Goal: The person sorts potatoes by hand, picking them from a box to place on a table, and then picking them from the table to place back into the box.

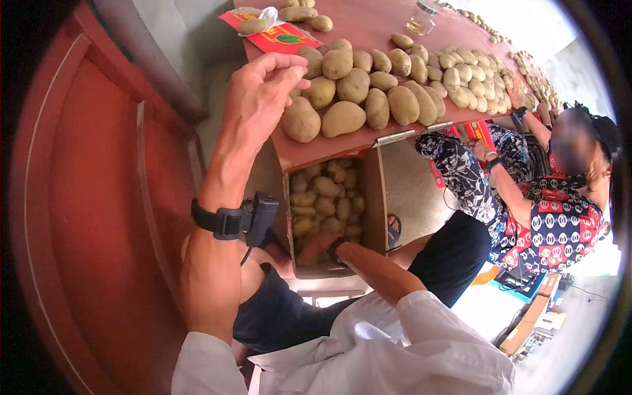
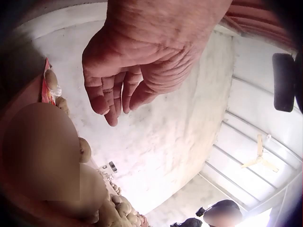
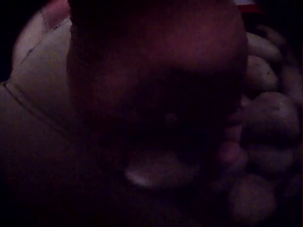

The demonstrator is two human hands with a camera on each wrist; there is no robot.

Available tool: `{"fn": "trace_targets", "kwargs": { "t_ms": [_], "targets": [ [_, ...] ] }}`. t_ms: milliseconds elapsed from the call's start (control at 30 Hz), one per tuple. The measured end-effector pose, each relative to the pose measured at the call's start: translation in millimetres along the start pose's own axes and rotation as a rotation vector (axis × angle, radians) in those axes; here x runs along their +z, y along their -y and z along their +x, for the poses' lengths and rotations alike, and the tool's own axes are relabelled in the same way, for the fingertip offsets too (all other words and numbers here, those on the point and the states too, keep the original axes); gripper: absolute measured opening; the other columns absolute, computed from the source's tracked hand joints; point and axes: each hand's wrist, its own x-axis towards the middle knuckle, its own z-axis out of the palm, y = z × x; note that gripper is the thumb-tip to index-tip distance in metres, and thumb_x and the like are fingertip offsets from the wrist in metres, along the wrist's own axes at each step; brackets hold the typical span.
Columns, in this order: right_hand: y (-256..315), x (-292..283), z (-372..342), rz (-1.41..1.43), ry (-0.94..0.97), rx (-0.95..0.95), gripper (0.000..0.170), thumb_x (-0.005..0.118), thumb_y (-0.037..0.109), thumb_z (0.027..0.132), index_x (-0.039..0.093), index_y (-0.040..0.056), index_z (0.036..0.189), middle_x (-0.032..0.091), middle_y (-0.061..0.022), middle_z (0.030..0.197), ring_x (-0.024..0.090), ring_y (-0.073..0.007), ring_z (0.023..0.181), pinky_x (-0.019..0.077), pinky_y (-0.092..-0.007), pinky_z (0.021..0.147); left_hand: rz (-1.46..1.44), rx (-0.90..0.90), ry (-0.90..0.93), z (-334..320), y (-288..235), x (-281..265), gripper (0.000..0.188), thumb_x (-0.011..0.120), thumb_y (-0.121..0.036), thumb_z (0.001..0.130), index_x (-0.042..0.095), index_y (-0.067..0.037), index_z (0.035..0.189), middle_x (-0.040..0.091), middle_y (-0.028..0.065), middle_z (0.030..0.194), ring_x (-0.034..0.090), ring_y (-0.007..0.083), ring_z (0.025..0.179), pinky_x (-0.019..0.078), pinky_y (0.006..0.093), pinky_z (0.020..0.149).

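My left hand (image 1: 263, 92) is raised over the near left corner of the red table (image 1: 293, 151). Its fingers are loosely bent with nothing between them, as the left wrist view also shows. Right beside and below it lie large potatoes (image 1: 343, 118) in rows. My right hand (image 1: 316, 249) reaches down into a cardboard box (image 1: 376, 217) of loose potatoes (image 1: 324, 197) under the table edge. In the dark right wrist view, one pale potato (image 3: 161, 174) shows just below the palm, and several more crowd the fingers. I cannot tell whether the fingers hold one.
Smaller potatoes (image 1: 471, 79) cover the table farther right. A red printed packet (image 1: 276, 36) with a potato on it lies at the far left, and a glass jar (image 1: 420, 20) stands at the back. Another person (image 1: 553, 217) sits at the right. A red door (image 1: 99, 197) stands at the left.
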Motion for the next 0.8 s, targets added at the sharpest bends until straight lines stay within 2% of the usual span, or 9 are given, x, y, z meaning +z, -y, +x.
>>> {"fn": "trace_targets", "kwargs": {
  "t_ms": [33, 100, 167, 267, 333, 367, 467, 533, 800],
  "targets": [
    [62.2, -35.1, -16.3, -0.003, 0.049, 0.058, 0.051, 0.063, 0.047, 0.086, 0.077, 0.0065, 0.113, 0.075, -0.0154, 0.12, 0.07, -0.0279, 0.107, 0.052, -0.0426, 0.093, 0.001, -0.005, -0.013, -1.6, -1.7, -0.4, 0.026, 0.064, -0.019, 0.097, 0.071, 0.001, 0.111, 0.075, 0.0069, 0.106, 0.073, 0.0145, 0.094, 0.051, 0.028, 0.07],
    [121.4, -87.4, -66.0, 0.033, 0.119, 0.015, 0.052, 0.063, 0.048, 0.086, 0.076, 0.0085, 0.118, 0.074, -0.0149, 0.121, 0.069, -0.0275, 0.108, 0.0512, -0.042, 0.093, -0.005, -0.011, -0.019, -0.4, -0.2, -2.0, 0.025, 0.064, -0.018, 0.098, 0.072, 0.001, 0.111, 0.075, 0.007, 0.106, 0.073, 0.0144, 0.094, 0.0506, 0.0276, 0.07],
    [128.5, -101.3, -80.1, 0.067, 0.191, -0.029, 0.054, 0.063, 0.049, 0.086, 0.075, 0.0104, 0.122, 0.073, -0.0143, 0.123, 0.068, -0.0271, 0.109, 0.0503, -0.0414, 0.093, -0.009, -0.016, -0.028, -2.6, -4.0, -2.4, 0.024, 0.064, -0.018, 0.098, 0.072, 0.001, 0.111, 0.075, 0.0072, 0.106, 0.073, 0.0143, 0.095, 0.0502, 0.0272, 0.069],
    [123.2, -110.9, -98.4, 0.191, 0.279, 0.061, 0.059, 0.063, 0.048, 0.086, 0.068, 0.0141, 0.135, 0.07, -0.0104, 0.124, 0.064, -0.0242, 0.111, 0.0493, -0.0383, 0.093, 0.033, -0.029, 0.001, -4.8, -6.5, -2.7, 0.03, 0.062, -0.02, 0.101, 0.068, 0.001, 0.119, 0.072, 0.0101, 0.117, 0.072, 0.0165, 0.1, 0.0496, 0.0261, 0.077],
    [129.2, -123.5, -127.2, 0.463, 0.186, 0.15, 0.063, 0.062, 0.044, 0.087, 0.061, 0.0161, 0.144, 0.067, -0.0056, 0.125, 0.061, -0.0219, 0.113, 0.0475, -0.0351, 0.094, 0.006, -0.029, -0.002, -4.8, -3.8, -2.2, 0.029, 0.061, -0.02, 0.101, 0.068, 0.001, 0.119, 0.072, 0.0102, 0.118, 0.072, 0.0162, 0.1, 0.0496, 0.026, 0.076],
    [123.6, -123.9, -129.0, 0.457, 0.182, 0.148, 0.063, 0.062, 0.044, 0.087, 0.061, 0.0161, 0.144, 0.067, -0.0056, 0.125, 0.061, -0.0219, 0.113, 0.0475, -0.0351, 0.094, 0.007, -0.021, -0.004, -6.6, -5.5, -2.4, 0.029, 0.061, -0.02, 0.101, 0.068, 0.001, 0.119, 0.072, 0.0102, 0.118, 0.072, 0.0162, 0.1, 0.0496, 0.026, 0.076],
    [120.6, -130.4, -136.0, 0.518, 0.118, 0.049, 0.062, 0.064, 0.039, 0.089, 0.059, 0.0143, 0.145, 0.064, -0.0041, 0.13, 0.058, -0.0196, 0.12, 0.0452, -0.033, 0.1, 0.017, -0.032, -0.02, -10.9, -7.8, -4.5, 0.028, 0.061, -0.019, 0.101, 0.068, 0.001, 0.119, 0.072, 0.0102, 0.118, 0.072, 0.0158, 0.1, 0.0497, 0.0261, 0.076],
    [140.8, -152.8, -158.2, 0.606, 0.004, -0.188, 0.059, 0.065, 0.036, 0.089, 0.06, 0.0132, 0.143, 0.064, -0.0056, 0.133, 0.058, -0.0181, 0.116, 0.0498, -0.0338, 0.096, 0.007, -0.038, -0.034, -11.6, -5.8, -5.2, 0.027, 0.061, -0.019, 0.101, 0.068, 0.001, 0.119, 0.072, 0.0098, 0.118, 0.072, 0.0162, 0.1, 0.0497, 0.0258, 0.075],
    [232.1, -238.3, -228.2, 0.585, -0.402, -0.404, 0.058, 0.071, 0.027, 0.085, 0.059, 0.0063, 0.138, 0.062, -0.0103, 0.132, 0.057, -0.022, 0.124, 0.0444, -0.0363, 0.108, -0.033, -0.047, -0.167, -17.1, -5.2, -19.1, 0.025, 0.06, -0.016, 0.101, 0.069, 0.0, 0.118, 0.072, 0.0079, 0.114, 0.073, 0.017, 0.099, 0.0505, 0.0259, 0.072]
  ]
}}
